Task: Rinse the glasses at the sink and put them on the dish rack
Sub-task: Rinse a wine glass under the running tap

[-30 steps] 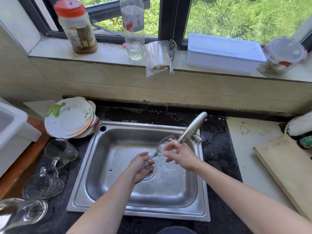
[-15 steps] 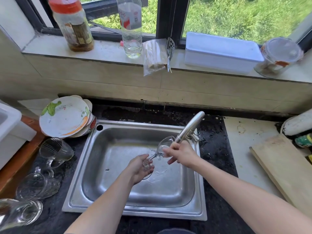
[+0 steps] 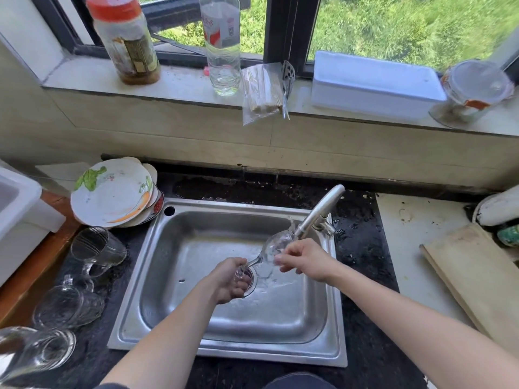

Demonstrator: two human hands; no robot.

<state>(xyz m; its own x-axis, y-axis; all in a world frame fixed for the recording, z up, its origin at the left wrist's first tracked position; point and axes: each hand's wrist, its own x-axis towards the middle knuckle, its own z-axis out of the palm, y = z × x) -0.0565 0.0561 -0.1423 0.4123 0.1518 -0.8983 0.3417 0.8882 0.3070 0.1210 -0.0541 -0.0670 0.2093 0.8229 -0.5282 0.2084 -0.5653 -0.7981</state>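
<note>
A clear stemmed wine glass point(image 3: 273, 245) is held tilted over the steel sink point(image 3: 193, 242), its bowl right under the faucet spout point(image 3: 320, 211), with water splashing on the sink floor. My left hand point(image 3: 229, 279) grips the glass's foot and stem above the drain. My right hand point(image 3: 302, 258) holds the bowl from the right side. Several other clear glasses lie on the dark counter to the left: a mug point(image 3: 97, 249), a handled glass point(image 3: 68, 303) and a tumbler point(image 3: 36, 352).
Stacked plates point(image 3: 112, 192) lean at the sink's back left corner. A white tub point(image 3: 16, 214) stands at the far left. A wooden board point(image 3: 477, 273) lies on the right counter. The windowsill holds a jar point(image 3: 126, 40), a bottle point(image 3: 223, 46) and a white box point(image 3: 373, 85).
The glass has shifted slightly so its bowl sits closer to the spout. Both hands keep their hold. The view has tipped down a little.
</note>
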